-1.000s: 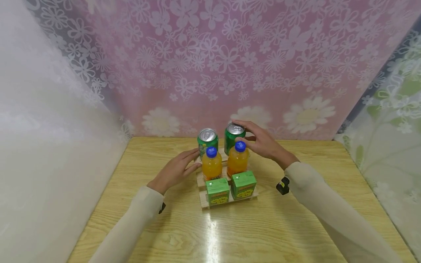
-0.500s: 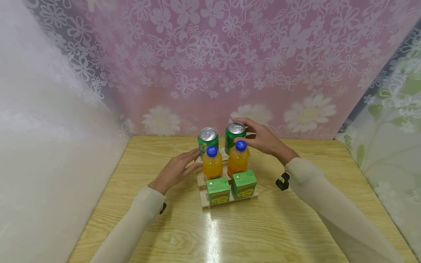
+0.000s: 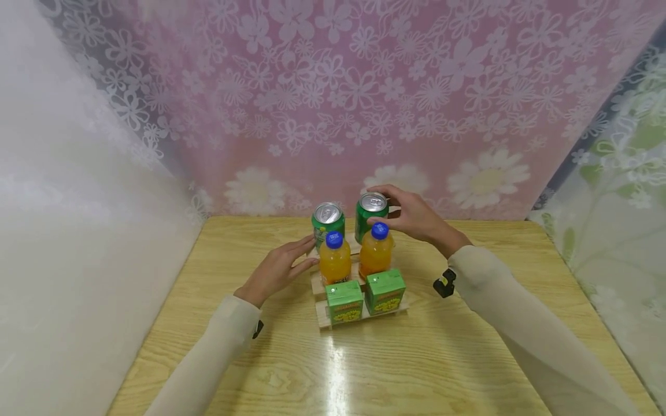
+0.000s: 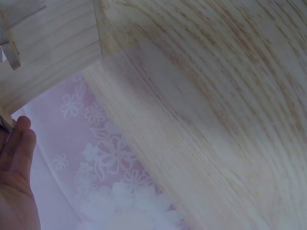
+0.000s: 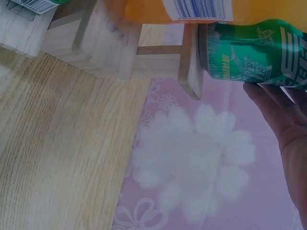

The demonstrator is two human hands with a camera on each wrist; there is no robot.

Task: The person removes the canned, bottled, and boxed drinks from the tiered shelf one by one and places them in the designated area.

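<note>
A stepped wooden rack [image 3: 324, 315] bears three rows of drinks. At its back stand two green drink cans, the left can [image 3: 321, 225] and the right can [image 3: 362, 221]. My right hand [image 3: 416, 218] holds the right can, thumb in front and fingers behind; in the right wrist view its fingertips [image 5: 259, 93] touch the can's side [image 5: 244, 57]. My left hand [image 3: 273, 268] lies with straight fingers at the rack's left, beside the left can; in the left wrist view the fingertips [image 4: 23, 123] meet the rack's top board [image 4: 5, 117].
Two orange juice bottles with blue caps, a left bottle [image 3: 335, 264] and a right bottle [image 3: 376, 256], stand on the middle step. In front sit two green juice boxes, the left box [image 3: 346, 303] and right box [image 3: 385, 293]. A flowered curtain [image 3: 333, 115] hangs behind the table [image 3: 281, 370].
My right hand has shifted very slightly around the right can, its wrist rising a little. The left hand, the rack and the drinks have stayed in place.
</note>
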